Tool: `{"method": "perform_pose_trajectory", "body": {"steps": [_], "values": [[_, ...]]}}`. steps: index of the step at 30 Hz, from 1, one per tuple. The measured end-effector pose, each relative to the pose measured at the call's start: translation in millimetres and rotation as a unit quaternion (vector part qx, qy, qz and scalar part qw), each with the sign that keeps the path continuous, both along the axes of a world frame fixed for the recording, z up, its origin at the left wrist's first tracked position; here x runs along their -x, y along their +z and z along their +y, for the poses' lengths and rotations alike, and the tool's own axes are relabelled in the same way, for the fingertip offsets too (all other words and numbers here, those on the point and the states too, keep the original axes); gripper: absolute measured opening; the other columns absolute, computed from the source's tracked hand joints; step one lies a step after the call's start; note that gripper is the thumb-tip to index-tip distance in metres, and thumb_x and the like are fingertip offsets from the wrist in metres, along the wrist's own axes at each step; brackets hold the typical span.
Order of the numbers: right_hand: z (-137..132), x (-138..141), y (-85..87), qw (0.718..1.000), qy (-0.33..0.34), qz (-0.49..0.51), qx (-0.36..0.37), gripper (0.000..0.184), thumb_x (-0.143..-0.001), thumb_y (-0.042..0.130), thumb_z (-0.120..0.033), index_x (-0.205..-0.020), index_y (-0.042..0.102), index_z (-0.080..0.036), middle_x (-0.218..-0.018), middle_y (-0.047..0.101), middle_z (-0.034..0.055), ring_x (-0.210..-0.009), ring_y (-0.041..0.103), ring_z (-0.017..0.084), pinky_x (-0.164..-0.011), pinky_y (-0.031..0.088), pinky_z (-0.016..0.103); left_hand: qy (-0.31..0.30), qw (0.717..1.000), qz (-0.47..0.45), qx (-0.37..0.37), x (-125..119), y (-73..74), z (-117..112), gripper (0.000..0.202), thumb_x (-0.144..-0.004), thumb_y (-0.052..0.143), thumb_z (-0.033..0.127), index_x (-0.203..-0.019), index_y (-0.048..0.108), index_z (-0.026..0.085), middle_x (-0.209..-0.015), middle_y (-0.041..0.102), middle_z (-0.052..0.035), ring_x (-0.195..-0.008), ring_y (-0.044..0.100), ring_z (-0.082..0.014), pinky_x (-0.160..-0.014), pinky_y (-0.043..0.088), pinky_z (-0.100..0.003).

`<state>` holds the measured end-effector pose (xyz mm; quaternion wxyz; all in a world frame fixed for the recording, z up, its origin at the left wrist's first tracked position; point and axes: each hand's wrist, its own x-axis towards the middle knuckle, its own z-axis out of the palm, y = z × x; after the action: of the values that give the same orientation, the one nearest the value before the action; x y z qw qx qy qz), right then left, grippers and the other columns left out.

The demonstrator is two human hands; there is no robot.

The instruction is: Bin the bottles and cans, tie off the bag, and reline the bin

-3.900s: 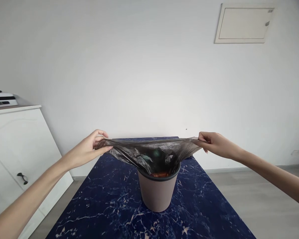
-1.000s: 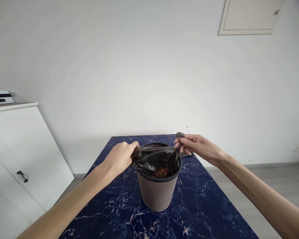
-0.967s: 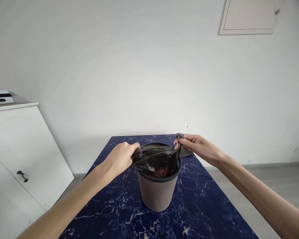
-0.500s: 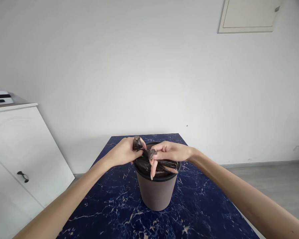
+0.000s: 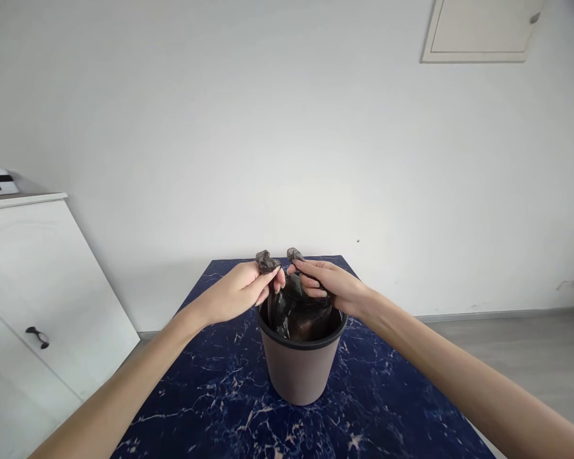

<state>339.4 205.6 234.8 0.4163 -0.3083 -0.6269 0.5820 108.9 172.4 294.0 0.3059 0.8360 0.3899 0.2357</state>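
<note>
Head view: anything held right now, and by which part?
A dark plastic bag: the left hand grips one bunched upper end, the right hand another, both above the bin.

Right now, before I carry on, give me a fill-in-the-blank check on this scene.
Counting the left hand and right hand, ____ hands grip the dark bag.
The bin stands upright on a table mainly colored ____.
In color, the bin's rim is ____ than its body.
The white cabinet is toward the picture's ____ edge.
Missing words: two; blue; darker; left.
</note>
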Motion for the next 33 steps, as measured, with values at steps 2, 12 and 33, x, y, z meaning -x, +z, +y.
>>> {"method": "perform_pose_trajectory", "body": {"steps": [2, 12, 33], "values": [[-5, 6, 3.8, 1.0, -0.019, 0.014, 0.008, 0.047, -0.09, 0.072, -0.068, -0.085, 0.064, -0.022, -0.064, 0.031, -0.0096, -0.054, 0.02, 0.01, -0.055, 0.016, 0.031, 0.002, 0.997, 0.03, -0.078, -7, 4.1, -6, 0.031, -0.113, 0.037, 0.036, -0.102, 0.063, 0.023, -0.087, 0.061, -0.0021, -0.071, 0.055, -0.0167, -0.071, 0.048, -0.036], [-32, 17, 1.6, 1.0, -0.003, 0.019, -0.023, 0.016, -0.07, 0.068, -0.029, -0.076, 0.053, -0.024, -0.076, 0.05, -0.0039, -0.074, 0.042, 0.017, -0.067, 0.036, 0.031, -0.06, 0.987, 0.053, -0.143, -14, 22.5, -4, 0.032, -0.113, 0.041, 0.039, -0.101, 0.067, 0.024, -0.164, 0.037, -0.0066, -0.154, 0.039, -0.0326, -0.13, 0.034, -0.059], [-32, -21, 30.6, 0.983, -0.094, -0.107, -0.119, 0.044, -0.099, 0.069, -0.059, -0.123, 0.079, -0.023, -0.09, 0.071, 0.0053, -0.088, 0.065, 0.026, -0.081, 0.052, 0.043, 0.098, 0.985, -0.051, -0.136, 2, 31.3, 7, 0.045, -0.111, 0.041, 0.054, -0.099, 0.071, 0.024, -0.111, 0.068, -0.0093, -0.117, 0.06, -0.0319, -0.111, 0.043, -0.054]]}}
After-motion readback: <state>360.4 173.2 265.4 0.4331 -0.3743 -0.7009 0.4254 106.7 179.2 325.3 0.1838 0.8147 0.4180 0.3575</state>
